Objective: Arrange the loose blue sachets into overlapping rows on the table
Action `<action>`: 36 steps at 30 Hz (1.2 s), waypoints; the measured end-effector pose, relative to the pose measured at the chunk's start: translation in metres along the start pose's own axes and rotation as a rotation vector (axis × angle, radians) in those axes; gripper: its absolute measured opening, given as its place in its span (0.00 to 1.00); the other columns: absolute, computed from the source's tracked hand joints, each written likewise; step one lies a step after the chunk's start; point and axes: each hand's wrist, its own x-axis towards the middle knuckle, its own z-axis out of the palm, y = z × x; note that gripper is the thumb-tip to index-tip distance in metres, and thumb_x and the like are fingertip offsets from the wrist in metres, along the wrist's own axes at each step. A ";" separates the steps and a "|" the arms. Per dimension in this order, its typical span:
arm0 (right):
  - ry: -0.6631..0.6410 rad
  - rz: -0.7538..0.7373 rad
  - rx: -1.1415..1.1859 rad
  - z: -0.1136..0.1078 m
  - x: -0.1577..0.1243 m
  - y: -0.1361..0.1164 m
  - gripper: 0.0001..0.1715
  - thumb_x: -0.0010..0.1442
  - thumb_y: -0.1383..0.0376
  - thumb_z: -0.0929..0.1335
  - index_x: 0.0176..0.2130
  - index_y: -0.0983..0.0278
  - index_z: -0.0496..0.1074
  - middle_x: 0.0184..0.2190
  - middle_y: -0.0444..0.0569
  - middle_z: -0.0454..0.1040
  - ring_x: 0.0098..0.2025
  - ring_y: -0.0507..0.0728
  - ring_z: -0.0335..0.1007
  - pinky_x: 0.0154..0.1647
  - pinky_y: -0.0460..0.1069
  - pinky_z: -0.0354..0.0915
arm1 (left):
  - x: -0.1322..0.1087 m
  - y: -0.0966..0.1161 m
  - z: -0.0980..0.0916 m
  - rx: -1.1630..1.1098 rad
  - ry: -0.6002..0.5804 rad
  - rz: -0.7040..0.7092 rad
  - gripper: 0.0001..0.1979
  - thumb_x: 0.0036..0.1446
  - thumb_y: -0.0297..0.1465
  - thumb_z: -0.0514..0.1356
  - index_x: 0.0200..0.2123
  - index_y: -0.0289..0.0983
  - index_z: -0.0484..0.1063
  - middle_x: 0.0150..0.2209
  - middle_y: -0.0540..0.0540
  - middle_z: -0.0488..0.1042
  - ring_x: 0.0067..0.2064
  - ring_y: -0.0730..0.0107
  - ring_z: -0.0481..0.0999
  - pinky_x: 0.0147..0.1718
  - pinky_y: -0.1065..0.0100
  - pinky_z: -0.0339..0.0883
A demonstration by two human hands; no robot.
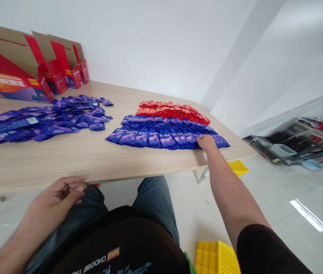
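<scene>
Out past the right grip [205, 142], a pale wood-grain table [93, 160] stretched to a white wall [150, 45], with a glossy tiled floor [278, 213] below it and a low wheeled cart [272, 150] off to that grip's right. Far to the left of the right grip, at the table's back corner, stood opened cardboard display cartons [15, 76] in red and kraft brown. Between those cartons and the right grip lay a loose heap of purple-blue sachets [44, 121], overlapping at all angles. Directly ahead of the right grip, sachets were fanned in tidy overlapping rows, with blue sachets [161, 139] nearest and red sachets [172, 112] beyond them. Below and behind the right grip, a yellow plastic crate [215, 258] sat on the floor.

The right grip lay on the front blue row near its right end; its fingers were hidden, so whether it pinched a sachet could not be told. The left grip [60, 192], at the table's front edge, was relaxed and half-curled, holding nothing visible. The sachets looked light, soft and slick, apt to slide over one another, so a single one would probably be best taken by its exposed edge between thumb and finger.
</scene>
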 end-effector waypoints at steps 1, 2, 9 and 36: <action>0.022 0.008 -0.006 -0.001 -0.003 0.000 0.14 0.64 0.68 0.68 0.36 0.69 0.85 0.42 0.67 0.85 0.54 0.68 0.80 0.55 0.51 0.68 | 0.001 -0.004 0.000 -0.045 -0.020 -0.039 0.47 0.32 0.76 0.64 0.39 0.42 0.79 0.33 0.44 0.86 0.30 0.55 0.85 0.34 0.54 0.86; 0.049 0.015 -0.007 -0.002 -0.006 0.000 0.15 0.64 0.68 0.67 0.38 0.70 0.85 0.43 0.68 0.84 0.53 0.68 0.80 0.55 0.51 0.68 | 0.001 -0.008 0.000 -0.090 -0.039 -0.075 0.46 0.30 0.75 0.67 0.39 0.42 0.79 0.34 0.44 0.86 0.31 0.55 0.85 0.35 0.54 0.86; 0.229 -0.067 0.171 -0.005 -0.069 -0.009 0.22 0.66 0.59 0.62 0.46 0.68 0.81 0.44 0.63 0.83 0.45 0.65 0.78 0.49 0.55 0.70 | 0.000 -0.017 -0.008 -0.150 0.009 -0.049 0.32 0.43 0.60 0.72 0.41 0.43 0.78 0.30 0.48 0.83 0.31 0.58 0.82 0.33 0.56 0.82; 0.158 -0.295 0.204 0.059 -0.149 -0.032 0.21 0.63 0.48 0.61 0.35 0.59 0.75 0.34 0.60 0.75 0.42 0.73 0.74 0.39 0.62 0.64 | 0.163 -0.058 -0.147 0.978 0.305 0.100 0.23 0.63 0.31 0.56 0.59 0.35 0.79 0.60 0.29 0.76 0.65 0.37 0.73 0.64 0.45 0.68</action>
